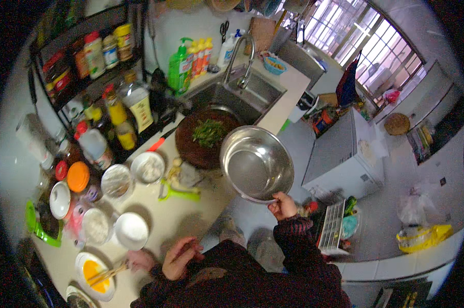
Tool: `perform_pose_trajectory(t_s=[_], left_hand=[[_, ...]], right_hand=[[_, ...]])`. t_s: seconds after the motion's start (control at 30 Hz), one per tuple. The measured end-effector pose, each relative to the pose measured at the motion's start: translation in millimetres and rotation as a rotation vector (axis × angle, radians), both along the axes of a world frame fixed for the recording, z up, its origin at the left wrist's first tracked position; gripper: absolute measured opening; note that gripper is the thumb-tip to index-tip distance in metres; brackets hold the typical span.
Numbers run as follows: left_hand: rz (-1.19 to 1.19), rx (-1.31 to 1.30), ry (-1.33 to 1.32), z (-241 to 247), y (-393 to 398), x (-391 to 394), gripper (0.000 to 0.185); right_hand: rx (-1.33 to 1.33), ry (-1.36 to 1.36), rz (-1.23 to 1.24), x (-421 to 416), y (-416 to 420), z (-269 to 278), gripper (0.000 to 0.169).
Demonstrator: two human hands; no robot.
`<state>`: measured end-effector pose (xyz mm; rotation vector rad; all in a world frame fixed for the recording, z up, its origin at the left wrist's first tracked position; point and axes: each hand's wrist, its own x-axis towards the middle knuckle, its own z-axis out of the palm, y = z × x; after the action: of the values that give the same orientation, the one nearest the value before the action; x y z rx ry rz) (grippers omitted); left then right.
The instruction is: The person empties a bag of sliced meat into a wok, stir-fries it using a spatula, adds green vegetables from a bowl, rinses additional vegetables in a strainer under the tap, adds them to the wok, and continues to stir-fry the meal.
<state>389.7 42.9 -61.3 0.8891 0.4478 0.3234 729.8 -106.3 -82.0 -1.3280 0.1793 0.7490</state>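
Observation:
My right hand grips the near rim of a stainless steel basin, tilted so that its bare inside shows. My left hand is held by the counter's front edge, fingers loosely bent, with nothing in it. Beside it a further, blurred hand, apparently another person's, holds wooden chopsticks in a white bowl of beaten egg. Beyond the basin, chopped green leaves lie on a round dark cutting board near the sink. A knife with a red handle lies beside the board.
A green peeler, ginger and several white bowls stand or lie on the counter. Bottles and jars fill the left side. The double sink lies beyond the board; a white cabinet stands at the right.

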Motion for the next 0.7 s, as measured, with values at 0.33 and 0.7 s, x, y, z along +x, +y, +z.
perform_pose_trajectory(t_s=[0.33,0.7], left_hand=[[0.283,-0.145,0.087,21.7,-8.0,191.6,0.029],[0.587,-0.165,0.183,24.6,-5.0,278.6,0.029]], right_hand=[[0.089,-0.23,-0.034,357.8,112.5,-53.2,0.017],[-0.242,-0.43,-0.093,587.3,206.9,-122.9,0.023]])
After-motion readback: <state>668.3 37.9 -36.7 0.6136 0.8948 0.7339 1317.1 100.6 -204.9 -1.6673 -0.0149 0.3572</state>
